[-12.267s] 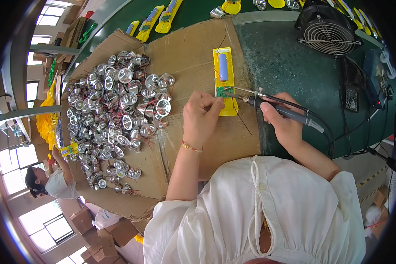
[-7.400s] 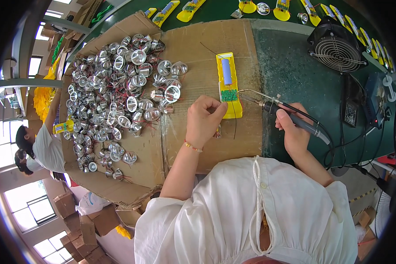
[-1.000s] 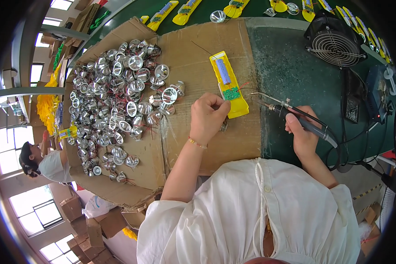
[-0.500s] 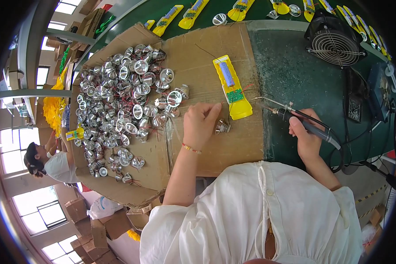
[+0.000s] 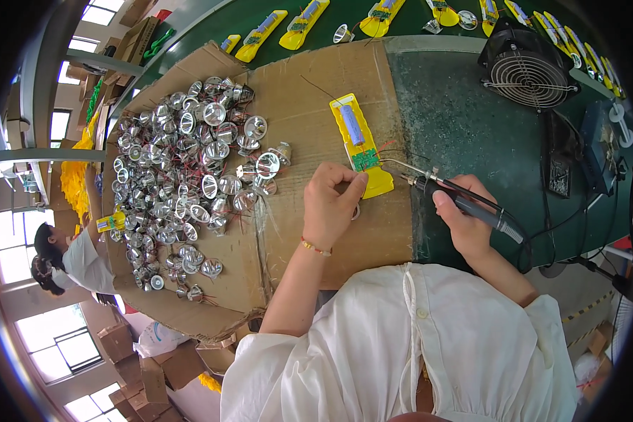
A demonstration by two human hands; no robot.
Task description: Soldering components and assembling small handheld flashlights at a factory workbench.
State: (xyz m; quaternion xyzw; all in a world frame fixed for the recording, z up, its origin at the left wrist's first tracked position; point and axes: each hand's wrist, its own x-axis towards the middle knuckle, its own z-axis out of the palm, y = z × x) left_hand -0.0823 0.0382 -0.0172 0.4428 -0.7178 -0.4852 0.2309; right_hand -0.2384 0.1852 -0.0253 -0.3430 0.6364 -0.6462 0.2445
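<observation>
A yellow plastic housing (image 5: 379, 186) lies on flat cardboard (image 5: 309, 98), holding a purple cylindrical battery (image 5: 352, 126) and a small green circuit board (image 5: 365, 160) with thin wires. My right hand (image 5: 468, 226) grips a soldering iron (image 5: 475, 207) with a thin metal feed tube; the tube's end reaches the board's right edge. Beside the housing's lower left edge, my left hand (image 5: 333, 202) is closed in a pinch. What its fingertips hold is hidden. Part of a silver reflector cup (image 5: 356, 212) shows just under that hand.
A carton (image 5: 225, 281) at left holds a heap of silver reflector cups (image 5: 190, 162) with red wires. A black fan (image 5: 531, 74) stands at far right, near a blue box (image 5: 598, 148). More yellow housings (image 5: 304, 24) line the back. A co-worker (image 5: 84, 260) is at far left.
My right hand has moved left, bringing the feed tube's end to the board. My left hand has shifted right against the housing, now covering most of the loose reflector cup.
</observation>
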